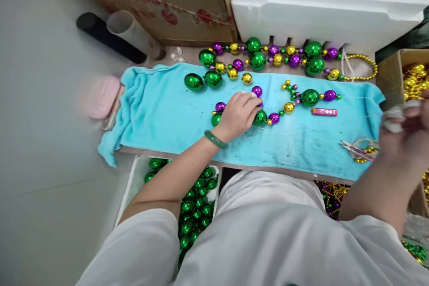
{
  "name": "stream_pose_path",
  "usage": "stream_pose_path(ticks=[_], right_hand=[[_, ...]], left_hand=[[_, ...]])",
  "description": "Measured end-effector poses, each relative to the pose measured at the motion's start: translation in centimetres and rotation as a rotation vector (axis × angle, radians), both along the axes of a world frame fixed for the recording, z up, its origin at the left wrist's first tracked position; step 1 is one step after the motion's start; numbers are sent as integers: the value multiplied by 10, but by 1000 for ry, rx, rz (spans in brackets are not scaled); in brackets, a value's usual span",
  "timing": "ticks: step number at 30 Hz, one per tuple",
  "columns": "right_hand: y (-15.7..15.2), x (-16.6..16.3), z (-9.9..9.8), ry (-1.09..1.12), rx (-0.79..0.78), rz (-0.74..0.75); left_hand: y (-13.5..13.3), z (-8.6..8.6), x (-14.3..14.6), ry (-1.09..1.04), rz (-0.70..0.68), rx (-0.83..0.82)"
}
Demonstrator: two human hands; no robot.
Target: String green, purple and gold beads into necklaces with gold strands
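Note:
My left hand (239,114), with a green bangle (215,139) at its wrist, is closed over part of a bead strand (274,118). Its fingertips touch a purple bead, and the palm hides some of the strand. From there the strand curves right to a large green bead (310,98), beside a small cluster of beads (292,90). A thin clear thread (357,97) runs from its end toward the right. My right hand (402,129), white wraps on its fingers, is raised at the right edge and blurred; its grip is unclear.
A blue towel (161,111) covers the bench. Scissors (357,149) and a pink lighter (324,112) lie on it at right. A longer necklace (258,60) stretches along the back, before a white foam box (321,13) of beads. Loose green beads (193,82) sit left.

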State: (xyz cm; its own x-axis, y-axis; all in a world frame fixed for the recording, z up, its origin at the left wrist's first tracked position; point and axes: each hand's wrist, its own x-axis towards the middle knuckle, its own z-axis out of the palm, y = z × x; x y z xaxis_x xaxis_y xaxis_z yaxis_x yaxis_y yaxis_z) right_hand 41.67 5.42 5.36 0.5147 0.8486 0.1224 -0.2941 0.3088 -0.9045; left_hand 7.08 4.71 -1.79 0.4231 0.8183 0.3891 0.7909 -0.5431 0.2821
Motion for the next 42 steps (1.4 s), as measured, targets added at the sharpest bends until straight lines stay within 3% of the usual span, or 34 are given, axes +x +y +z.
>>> stream_pose_path(ticks=[5,9,14,19,22,25,28,31,34,42], right_hand=[[-1,-33,-19,-41,-40,226],[-12,-36,-26,-30,-155,296],[-21,-28,-37,11,-220,304],[-25,-29,-47,-10,-294,333],[-31,-35,-51,-142,-322,300],[-40,-44,-54,-373,-295,323],[-48,-54,-59,-459,-269,430],[-54,-62,-63,-467,-245,486],[-57,-67,-66,-486,-229,512],[-56,-78,-62,-550,-224,541]], left_hand=[[66,7,68,132,30,-163],[94,5,106,322,72,-304],[104,5,117,399,130,-363],[104,-2,118,338,93,-378],[101,3,111,151,108,-368],[91,19,95,-338,128,-422],[71,35,73,-908,81,-648],[50,42,57,-1223,56,-768],[37,41,50,-1315,107,-762],[29,33,39,-1262,142,-625]])
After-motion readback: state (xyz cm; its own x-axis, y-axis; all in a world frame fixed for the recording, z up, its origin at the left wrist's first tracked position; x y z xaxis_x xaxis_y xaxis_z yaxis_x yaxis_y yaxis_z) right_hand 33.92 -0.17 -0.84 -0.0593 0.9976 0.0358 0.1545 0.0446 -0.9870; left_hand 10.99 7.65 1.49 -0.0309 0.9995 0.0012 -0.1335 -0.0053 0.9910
